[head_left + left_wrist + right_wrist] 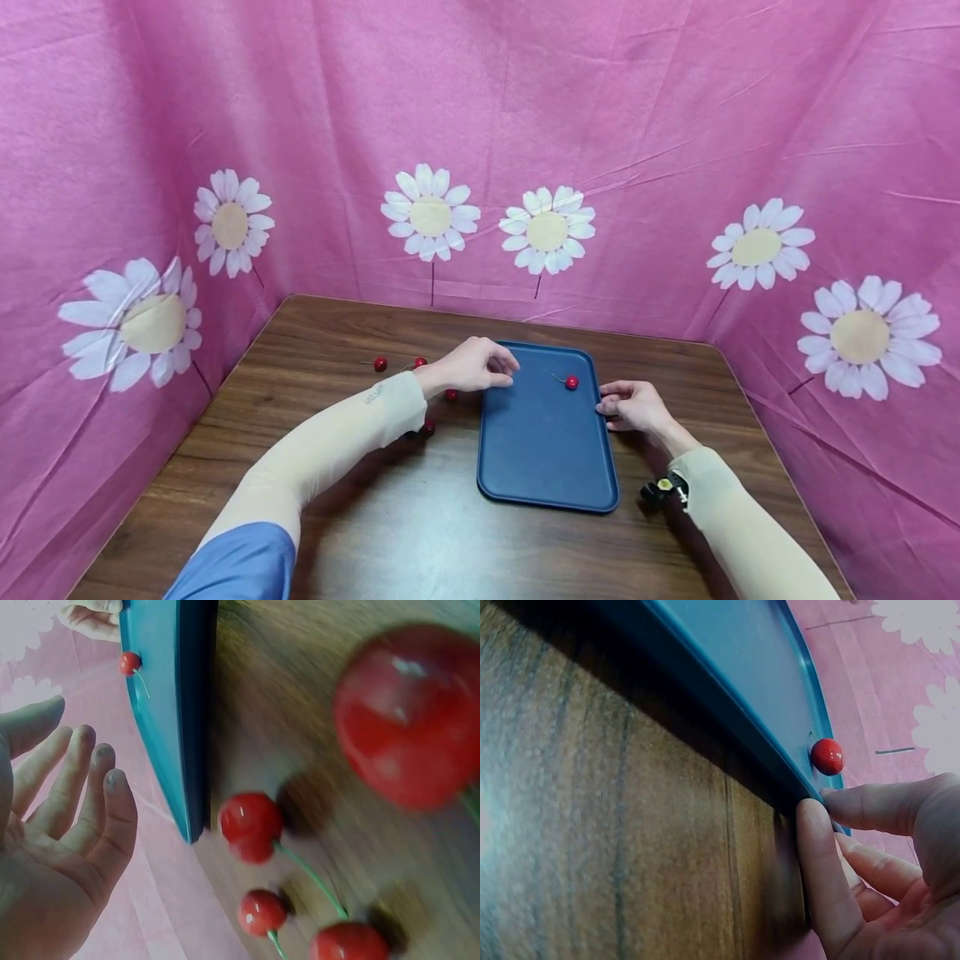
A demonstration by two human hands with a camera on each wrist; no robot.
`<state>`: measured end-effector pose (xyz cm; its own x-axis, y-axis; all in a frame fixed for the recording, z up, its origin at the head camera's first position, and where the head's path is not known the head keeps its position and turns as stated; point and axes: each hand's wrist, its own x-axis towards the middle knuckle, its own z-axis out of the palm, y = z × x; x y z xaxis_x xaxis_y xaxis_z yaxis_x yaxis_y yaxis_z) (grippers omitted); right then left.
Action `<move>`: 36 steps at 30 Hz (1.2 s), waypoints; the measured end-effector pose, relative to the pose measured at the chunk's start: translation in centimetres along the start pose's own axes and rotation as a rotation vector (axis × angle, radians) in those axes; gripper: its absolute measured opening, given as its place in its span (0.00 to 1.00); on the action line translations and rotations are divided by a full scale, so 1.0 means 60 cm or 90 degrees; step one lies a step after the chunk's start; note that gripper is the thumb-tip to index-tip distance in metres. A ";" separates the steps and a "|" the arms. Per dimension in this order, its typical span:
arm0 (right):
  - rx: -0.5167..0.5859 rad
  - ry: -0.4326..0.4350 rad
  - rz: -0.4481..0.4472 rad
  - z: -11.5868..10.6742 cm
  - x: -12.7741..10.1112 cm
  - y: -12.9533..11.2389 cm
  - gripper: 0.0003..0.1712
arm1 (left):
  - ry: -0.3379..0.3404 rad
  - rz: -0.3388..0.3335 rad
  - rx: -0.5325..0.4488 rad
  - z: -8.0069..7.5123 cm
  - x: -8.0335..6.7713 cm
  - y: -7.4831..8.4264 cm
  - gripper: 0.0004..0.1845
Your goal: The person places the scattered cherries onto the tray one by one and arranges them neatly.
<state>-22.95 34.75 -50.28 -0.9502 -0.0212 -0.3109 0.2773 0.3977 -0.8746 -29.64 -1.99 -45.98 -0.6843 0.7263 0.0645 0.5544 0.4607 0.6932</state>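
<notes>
A blue rectangular tray [543, 450] lies on the wooden table, bearing one red cherry [572, 382] with a thin stem near its far right. My left hand [472, 364] hovers over the tray's far left edge; its fingers are relaxed and hold nothing, as the left wrist view also shows. At the tray's right rim, my right hand [639, 407] grips the edge, thumb and forefinger meeting at the rim in the right wrist view. Left of the tray, several cherries [251, 827] lie on the table below my left hand and forearm, which partly hide them in the head view.
The brown wooden table [390, 525] has pink cloth [637, 108] with white daisies hanging behind it and along both sides. A small black device [663, 490] is at my right wrist. One cherry [380, 364] lies farther left than the rest.
</notes>
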 end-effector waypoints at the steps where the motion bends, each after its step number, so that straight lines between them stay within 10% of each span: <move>1: 0.001 0.002 0.001 0.000 0.000 0.000 0.31 | 0.002 -0.001 0.000 -0.003 -0.003 -0.001 0.16; 36: -0.002 -0.013 -0.010 0.003 -0.003 -0.002 0.31 | 0.034 -0.071 -0.010 -0.096 -0.126 -0.054 0.15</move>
<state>-22.80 34.56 -50.19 -0.9513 -0.0456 -0.3048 0.2623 0.3993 -0.8785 -29.00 -11.91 -44.61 -0.7663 0.6420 0.0240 0.4657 0.5293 0.7092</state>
